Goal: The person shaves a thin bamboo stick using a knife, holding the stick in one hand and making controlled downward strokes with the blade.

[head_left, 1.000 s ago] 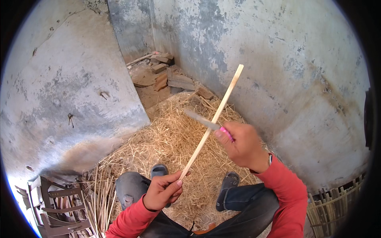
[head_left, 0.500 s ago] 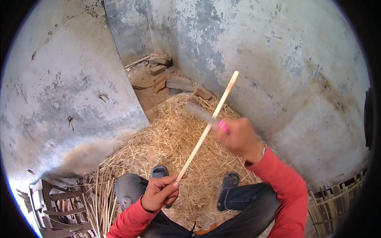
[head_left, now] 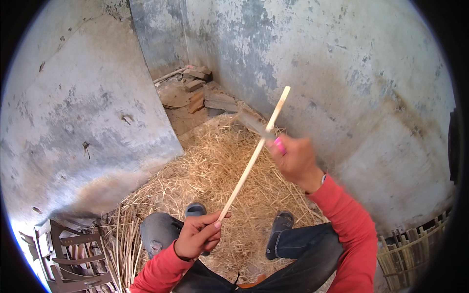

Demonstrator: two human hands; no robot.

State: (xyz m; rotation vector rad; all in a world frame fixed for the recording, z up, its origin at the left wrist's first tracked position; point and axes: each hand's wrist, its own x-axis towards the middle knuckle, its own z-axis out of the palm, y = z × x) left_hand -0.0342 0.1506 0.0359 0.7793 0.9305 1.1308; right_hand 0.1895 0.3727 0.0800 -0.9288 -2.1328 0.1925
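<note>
A long, pale strip of split wood or bamboo slants up and to the right in front of me. My left hand pinches its lower end between thumb and fingers. Farther up, my right hand is closed round the pink handle of a knife. The knife's blade is blurred by motion and lies across the upper part of the strip. Whether the edge bites into the strip, I cannot tell.
Shavings are heaped on the floor between my feet. Long thin strips lean at the left beside a broken wooden frame. Bricks lie in the far corner. Slatted fencing stands at the lower right, and peeling walls rise around.
My right hand and the knife have moved slightly up and to the right along the strip. The strip's top end has tipped a little left. My left hand keeps its place.
</note>
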